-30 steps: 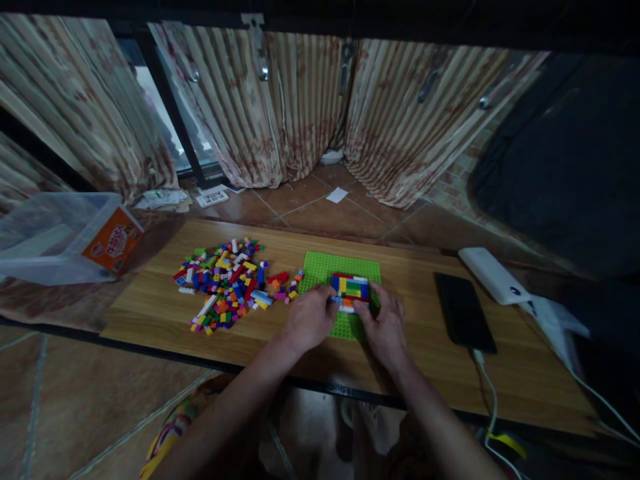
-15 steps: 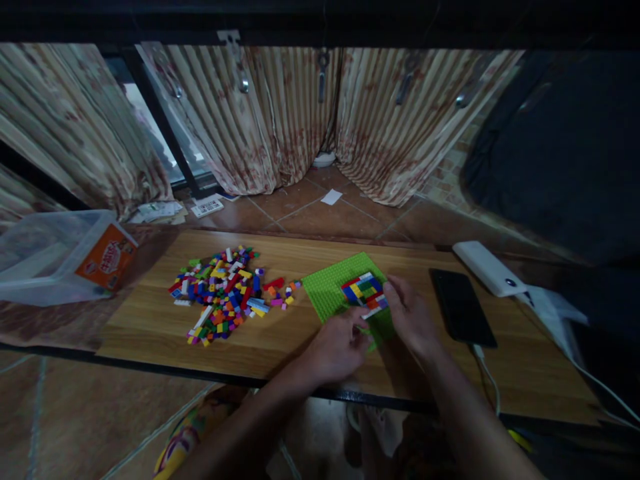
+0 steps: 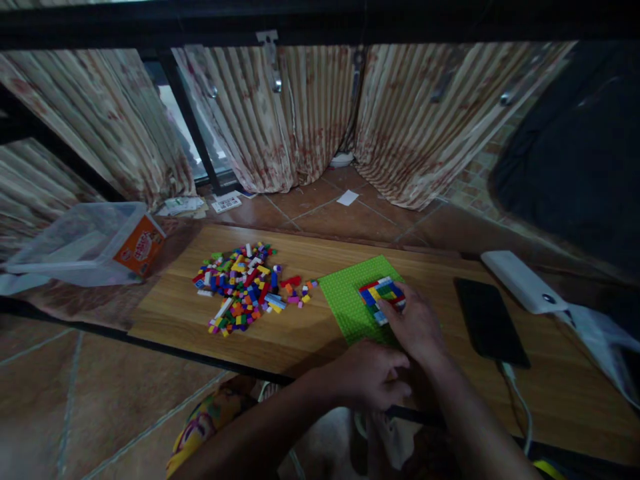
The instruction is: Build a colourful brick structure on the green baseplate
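On the green studded baseplate [image 3: 340, 300] sits a low build of coloured toy bricks [image 3: 373, 293], with red, blue, yellow, white and green pieces. My right hand [image 3: 420, 323] grips this build from its right side, thumb across its near part and fingers along the far right edge. Part of the build is hidden beneath that hand. Closer to me, my left hand [image 3: 375, 373] hovers by the table's front edge, below the baseplate. Its fingers are loosely bent and apart, and I see nothing in them. Left of the baseplate lies a pile of loose bricks [image 3: 245, 287].
A clear plastic box [image 3: 95, 253] with an orange label stands at the table's left end. To the right lie a black phone [image 3: 490, 323] with a white cable [image 3: 523, 407] and a white power bank [image 3: 520, 280]. The wooden table [image 3: 170, 313] has a dark front edge.
My left hand has drawn away from the brick build toward the table's front edge. My right hand has moved further over the build, its thumb now across it. The view has shifted left.
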A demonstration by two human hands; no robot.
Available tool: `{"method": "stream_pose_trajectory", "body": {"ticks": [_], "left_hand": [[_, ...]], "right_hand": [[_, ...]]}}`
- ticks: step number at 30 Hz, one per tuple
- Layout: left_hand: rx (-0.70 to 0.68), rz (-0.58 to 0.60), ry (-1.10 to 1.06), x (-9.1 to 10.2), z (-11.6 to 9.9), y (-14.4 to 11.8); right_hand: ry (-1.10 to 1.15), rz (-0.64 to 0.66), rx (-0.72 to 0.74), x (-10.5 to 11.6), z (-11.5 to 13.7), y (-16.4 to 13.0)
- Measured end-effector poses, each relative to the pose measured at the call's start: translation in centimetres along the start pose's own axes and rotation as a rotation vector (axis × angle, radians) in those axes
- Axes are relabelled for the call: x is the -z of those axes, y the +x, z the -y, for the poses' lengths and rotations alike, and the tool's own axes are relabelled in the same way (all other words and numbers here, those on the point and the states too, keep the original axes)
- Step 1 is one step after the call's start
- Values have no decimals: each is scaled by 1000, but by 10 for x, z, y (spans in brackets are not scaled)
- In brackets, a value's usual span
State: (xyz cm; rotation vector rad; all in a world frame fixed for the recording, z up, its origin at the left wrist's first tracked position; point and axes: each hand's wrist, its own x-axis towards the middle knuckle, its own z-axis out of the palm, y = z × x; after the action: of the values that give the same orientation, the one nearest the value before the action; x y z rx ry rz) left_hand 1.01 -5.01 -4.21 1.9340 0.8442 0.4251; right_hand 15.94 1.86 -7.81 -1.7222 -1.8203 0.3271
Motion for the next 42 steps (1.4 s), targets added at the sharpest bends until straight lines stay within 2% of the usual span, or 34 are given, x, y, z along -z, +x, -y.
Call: {"method": "stream_pose_trajectory", "body": {"ticks": [2,7,12,18,22,25,28,36,42], "left_hand": [[19,-20,3,4,-1,-1],[83,-134,54,23,3,-6],[282,-334,140,44,18,-12],[501,-603,235,59,32,-18],[576,-610,255,66,32,-22],[660,-591,268,70,28,-24],[683,-611,282,73,27,-26],[700,-687,292,77,35,-34],[712,-736,277,90,38,-44]], "right_hand": [[-14,-3,-1,-1,-1,1],[-32,96,-35,3,-7,10],[-29,162,-28,8,-23,23],[5,248,125,10,-40,36],[-35,338,150,12,-40,40],[-31,395,245,11,-39,41],[1,424,349,5,-39,40],[-22,426,441,-21,-26,37],[-29,410,546,-26,-19,36]]}}
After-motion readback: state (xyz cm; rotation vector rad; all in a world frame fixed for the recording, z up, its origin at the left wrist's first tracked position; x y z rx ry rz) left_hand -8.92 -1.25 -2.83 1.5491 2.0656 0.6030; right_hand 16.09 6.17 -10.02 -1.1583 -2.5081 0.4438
